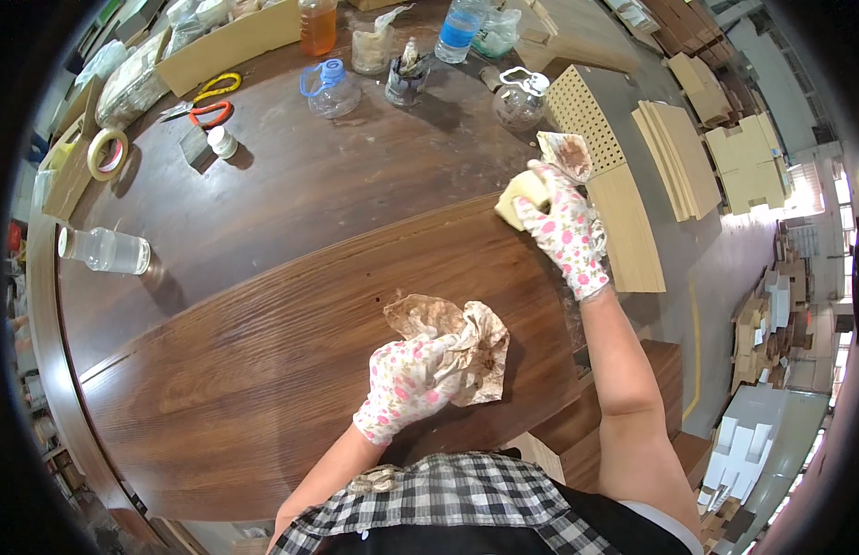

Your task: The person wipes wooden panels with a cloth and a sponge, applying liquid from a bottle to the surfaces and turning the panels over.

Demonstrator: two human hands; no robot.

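Both my hands wear white gloves with pink flowers. My left hand (413, 381) is closed on a crumpled, brown-stained rag (486, 347), held over a dark brown wood-grain panel (263, 370). Farther right, near the panel's far right corner, my right hand (568, 231) grips a pale yellow sponge (523, 198) between thumb and fingers. Just beyond those fingers is a whitish pad (565, 155) with a reddish-brown stain; whether my fingers touch it I cannot tell. Some crumpled whitish material shows by my right wrist, partly hidden by the glove.
Across the table's far side stand a blue-topped bottle (331, 90), a dark stained pot (407, 81), a white-capped jar (520, 97) and an orange-liquid bottle (318, 28). Scissors (210, 113), a tape roll (107, 154) and a clear bottle (105, 251) lie left. Perforated board (585, 111) borders the right.
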